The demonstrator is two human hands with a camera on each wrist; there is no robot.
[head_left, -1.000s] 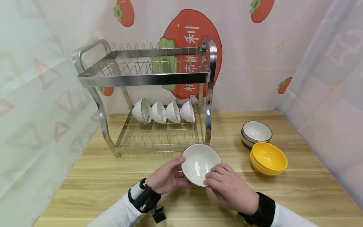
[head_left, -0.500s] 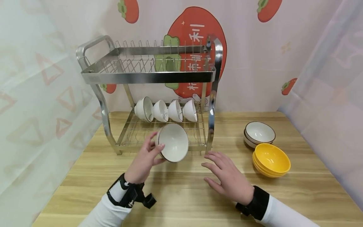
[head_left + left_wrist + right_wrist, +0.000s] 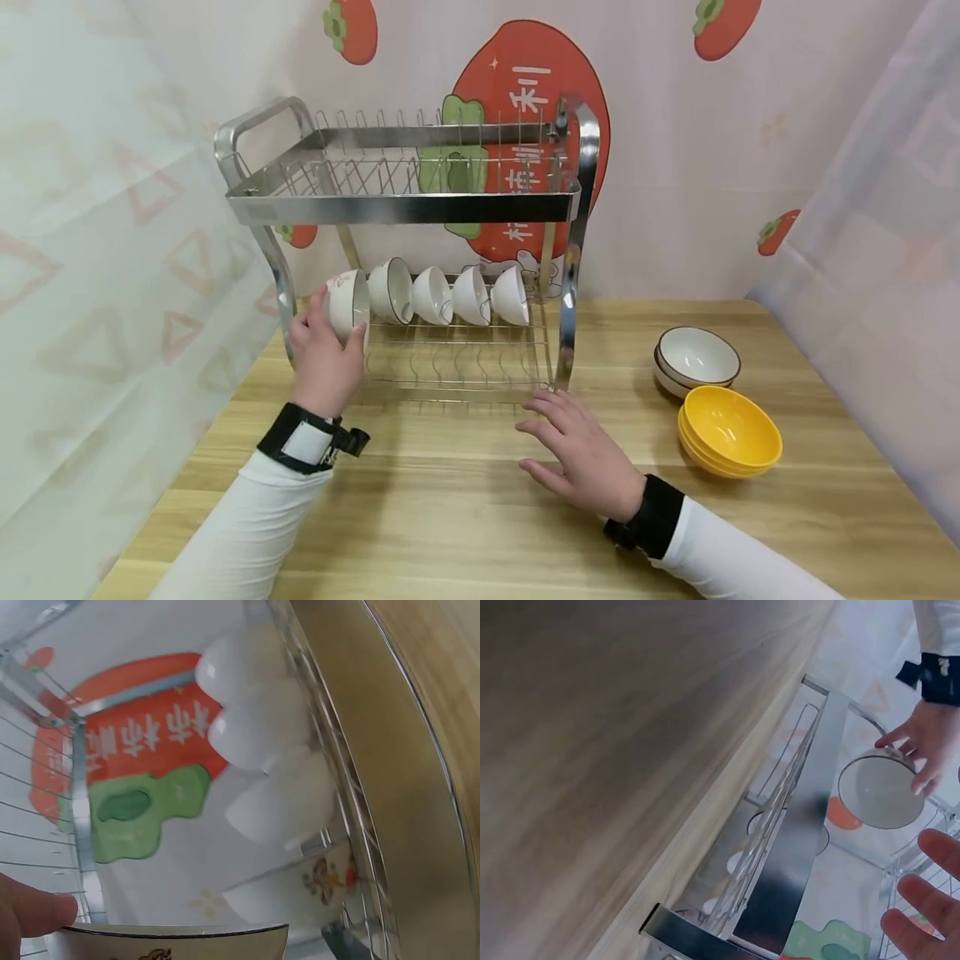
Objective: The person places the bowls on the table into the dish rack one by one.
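My left hand (image 3: 325, 358) holds a white dark-rimmed bowl (image 3: 347, 302) at the left end of the dish rack's lower shelf, its thumb on the rim side and fingers around the outside. In the left wrist view the bowl's dark rim and a brown pattern (image 3: 159, 954) show at the bottom. Beside it, a similar dark-rimmed bowl (image 3: 391, 292) and three smaller white bowls (image 3: 471, 297) stand tilted in a row on the lower shelf. My right hand (image 3: 585, 458) hovers over the table in front of the rack's right leg, fingers spread, holding nothing.
The two-tier metal dish rack (image 3: 405, 208) stands at the back left; its upper tier has wire slots. On the right of the wooden table (image 3: 465, 517) are stacked dark-rimmed white bowls (image 3: 697, 357) and stacked yellow bowls (image 3: 729, 429). A patterned curtain (image 3: 675, 167) hangs behind.
The left hand has carried the bowl left and up from the table's front to the lower shelf. The right hand has let go of it and moved slightly left since.
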